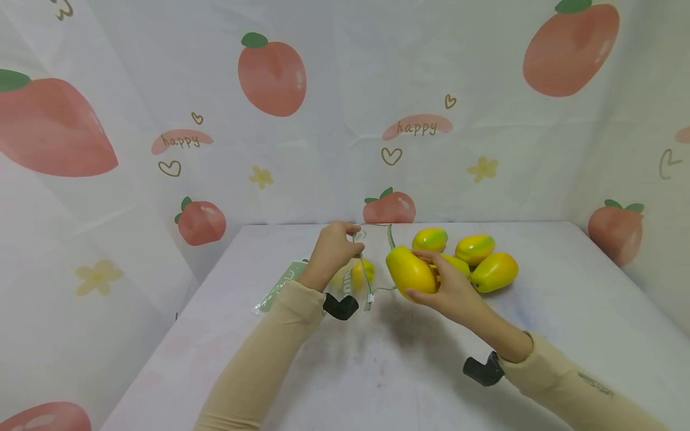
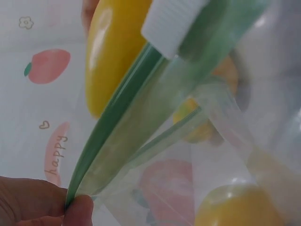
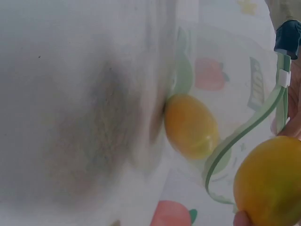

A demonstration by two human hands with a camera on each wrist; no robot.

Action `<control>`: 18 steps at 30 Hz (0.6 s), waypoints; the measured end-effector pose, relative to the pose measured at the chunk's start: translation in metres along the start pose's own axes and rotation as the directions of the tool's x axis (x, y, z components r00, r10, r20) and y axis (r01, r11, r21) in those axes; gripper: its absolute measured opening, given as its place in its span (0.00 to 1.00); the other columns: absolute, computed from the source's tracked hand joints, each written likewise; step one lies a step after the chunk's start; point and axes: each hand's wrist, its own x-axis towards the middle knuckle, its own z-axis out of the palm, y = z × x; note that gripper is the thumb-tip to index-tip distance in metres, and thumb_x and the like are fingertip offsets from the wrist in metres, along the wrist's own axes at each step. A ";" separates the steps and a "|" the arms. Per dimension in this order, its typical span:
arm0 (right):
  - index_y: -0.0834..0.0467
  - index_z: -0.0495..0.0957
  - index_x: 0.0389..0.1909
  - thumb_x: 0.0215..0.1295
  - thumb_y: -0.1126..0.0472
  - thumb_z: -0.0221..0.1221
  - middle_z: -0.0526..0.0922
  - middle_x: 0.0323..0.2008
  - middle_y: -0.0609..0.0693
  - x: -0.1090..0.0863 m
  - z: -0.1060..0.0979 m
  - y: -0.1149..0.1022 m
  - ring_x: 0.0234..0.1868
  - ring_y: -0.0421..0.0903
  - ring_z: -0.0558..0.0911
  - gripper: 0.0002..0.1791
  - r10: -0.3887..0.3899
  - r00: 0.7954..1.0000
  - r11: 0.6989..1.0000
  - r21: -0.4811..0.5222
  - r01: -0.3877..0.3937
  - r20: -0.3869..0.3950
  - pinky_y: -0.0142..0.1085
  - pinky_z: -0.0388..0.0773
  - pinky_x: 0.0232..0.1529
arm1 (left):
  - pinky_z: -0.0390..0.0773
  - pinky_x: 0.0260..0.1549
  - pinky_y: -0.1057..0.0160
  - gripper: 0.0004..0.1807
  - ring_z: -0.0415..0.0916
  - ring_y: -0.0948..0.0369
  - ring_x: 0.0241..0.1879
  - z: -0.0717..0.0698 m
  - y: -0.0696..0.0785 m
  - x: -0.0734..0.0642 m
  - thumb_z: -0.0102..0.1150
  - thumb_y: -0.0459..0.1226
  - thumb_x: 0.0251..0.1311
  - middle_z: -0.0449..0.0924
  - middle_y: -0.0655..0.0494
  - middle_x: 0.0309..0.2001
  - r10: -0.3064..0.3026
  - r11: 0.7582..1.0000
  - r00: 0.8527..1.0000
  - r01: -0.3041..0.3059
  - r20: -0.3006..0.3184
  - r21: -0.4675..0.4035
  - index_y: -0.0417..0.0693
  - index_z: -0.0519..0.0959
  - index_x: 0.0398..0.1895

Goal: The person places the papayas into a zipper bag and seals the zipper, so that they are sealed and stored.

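Observation:
My left hand (image 1: pixel 333 254) pinches the green-edged rim of a clear zip bag (image 2: pixel 110 117) between thumb and fingers. A white slider (image 2: pixel 164 28) sits on that rim, and the bag's mouth gapes toward the right. In my right hand (image 1: pixel 453 290) is a yellow mango (image 1: pixel 411 272), gripped from its right side and held up right at the mouth. Another yellow mango (image 3: pixel 190 125) lies inside the bag, seen through the clear plastic in the right wrist view.
Several more yellow-green mangoes, among them a large one (image 1: pixel 495 272), lie beyond my right hand. A flat green-panelled plastic packet (image 1: pixel 281 286) is on the white tabletop (image 1: pixel 366 371) beside my left forearm. Behind the table hangs a fruit-printed cloth (image 1: pixel 334 155).

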 end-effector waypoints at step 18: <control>0.58 0.68 0.63 0.61 0.60 0.65 0.77 0.57 0.63 0.017 0.010 0.000 0.54 0.62 0.80 0.30 0.100 0.989 0.989 0.095 -0.110 0.109 0.48 0.80 0.51 | 0.70 0.22 0.72 0.24 0.83 0.57 0.27 0.002 -0.001 0.000 0.61 0.32 0.57 0.77 0.45 0.58 0.015 1.000 1.000 -0.015 0.013 -0.011 0.42 0.77 0.60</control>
